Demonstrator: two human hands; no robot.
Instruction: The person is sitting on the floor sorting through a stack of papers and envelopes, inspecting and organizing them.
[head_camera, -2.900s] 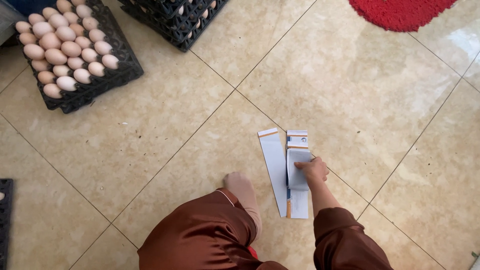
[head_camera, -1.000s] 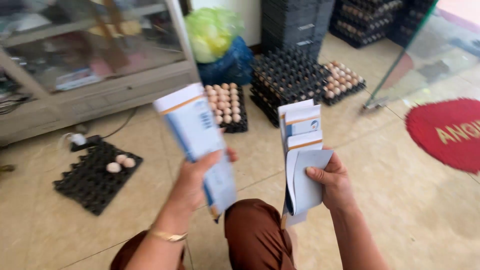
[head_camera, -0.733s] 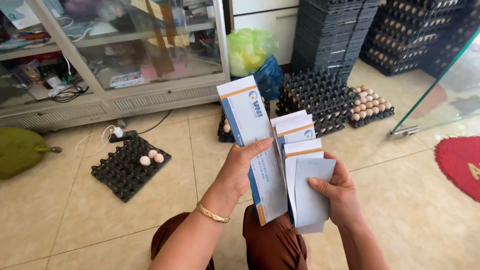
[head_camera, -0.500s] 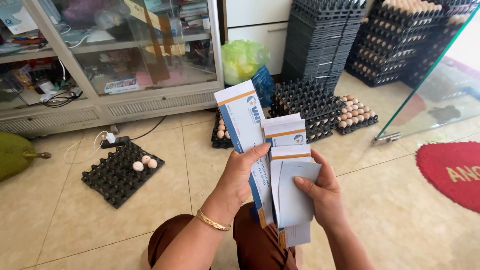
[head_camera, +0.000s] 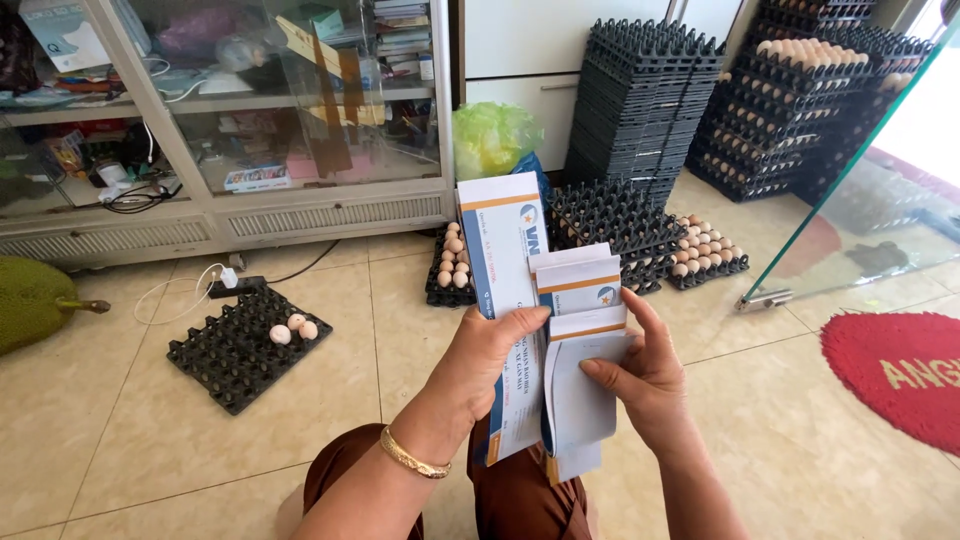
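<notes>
While its fingers (head_camera: 520, 325) curl over the tall envelope (head_camera: 503, 290), the left hand (head_camera: 490, 355) rises from seven o'clock, wrist bent. The right hand (head_camera: 645, 375), at three o'clock, pinches the shorter envelopes (head_camera: 585, 360) upright, thumb across them, touching the tall one. An egg tray (head_camera: 235, 350) lies at nine o'clock.

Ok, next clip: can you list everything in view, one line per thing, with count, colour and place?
paper booklets: several, white with blue and orange bands, fanned upright between both hands
black egg tray: one, three eggs on it, floor at left
tray with eggs: one, black, behind the booklets
egg tray stacks: several, black, some filled, along the back wall and at right
green bag: one, by the white cabinet
glass cabinet: one, cluttered shelves, back left
jackfruit: one, green, far left
red mat: one, right
charger cable: white, floor
left hand: grips booklets, gold bangle
right hand: holds booklets
</notes>
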